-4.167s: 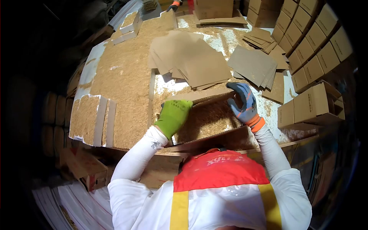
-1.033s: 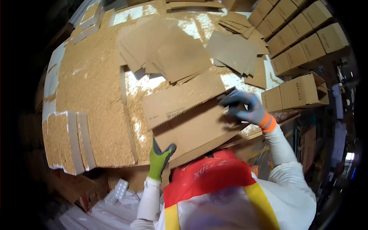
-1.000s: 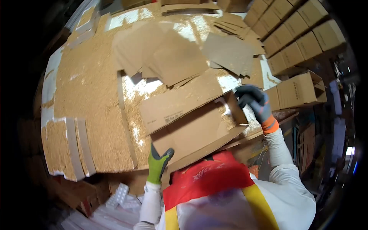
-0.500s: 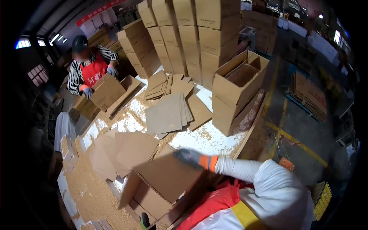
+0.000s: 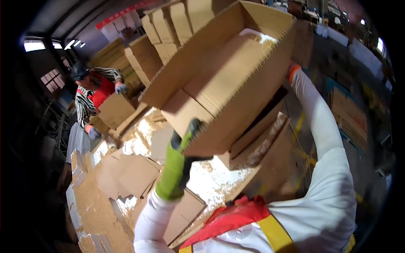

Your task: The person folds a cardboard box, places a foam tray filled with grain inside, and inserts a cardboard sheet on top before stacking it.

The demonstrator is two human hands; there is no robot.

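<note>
A large open-topped cardboard box (image 5: 244,97) is tilted up in front of me, held between both arms. My left hand (image 5: 182,147), in a green and dark glove, grips its near left corner, fingers curled over the rim. My right hand (image 5: 293,71) is at the far right side; only its orange cuff edge shows and the box hides the fingers. Inside, a white patch with brown crumbs (image 5: 258,36) shows at the far end. Flat cardboard sheets (image 5: 126,173) lie on the table below my left arm.
Sawdust-like crumbs (image 5: 93,206) cover much of the table. A co-worker (image 5: 99,88) handles a smaller cardboard box (image 5: 116,110) on the left. Stacked cartons (image 5: 143,57) stand behind. A wooden edge (image 5: 265,168) runs along the right, with flattened cardboard (image 5: 348,111) beyond on the floor.
The box has risen from the near table edge and turned its open side into view. My left hand came up with it, and my right arm swung out to the far right side.
</note>
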